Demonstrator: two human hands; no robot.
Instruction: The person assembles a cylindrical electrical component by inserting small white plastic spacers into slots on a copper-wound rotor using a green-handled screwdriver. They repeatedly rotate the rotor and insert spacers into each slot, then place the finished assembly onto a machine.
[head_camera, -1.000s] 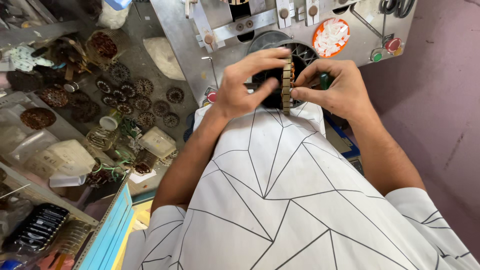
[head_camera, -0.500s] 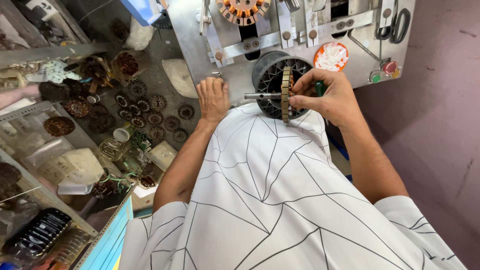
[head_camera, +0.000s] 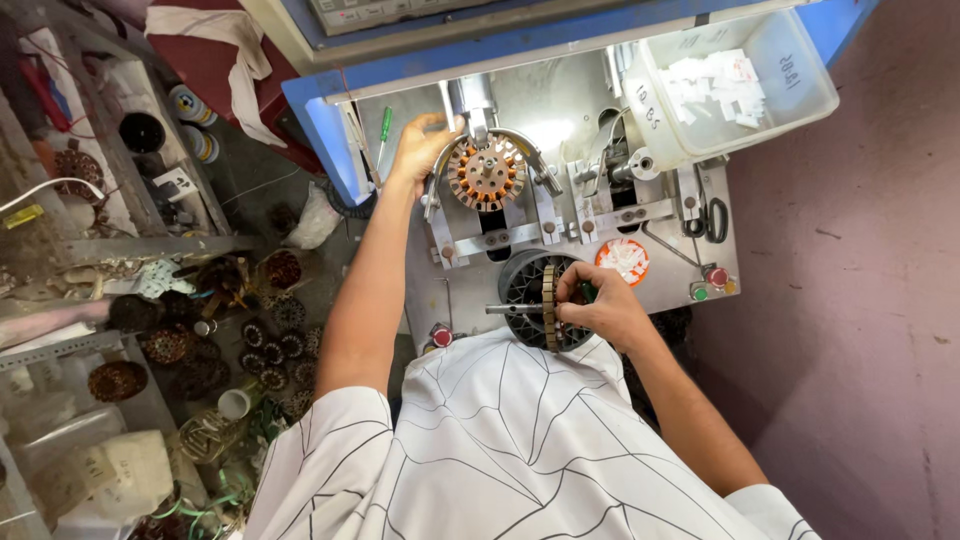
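At the grey machine plate, the left hand rests against the copper-wound stator mounted in the fixture, fingers loose rather than closed on it. Lower down, the right hand is clamped on a bare stator core threaded on a steel shaft. If that grip slackens, I think the core could slide off the shaft's free end.

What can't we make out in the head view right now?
- Right hand grip: fingers cover where they meet the stator core on its shaft.
- Left hand: fingertips hidden behind the wound stator fixture.
- Paper slips in the clear bin: too small.
- Machine top: cut off by the frame edge.
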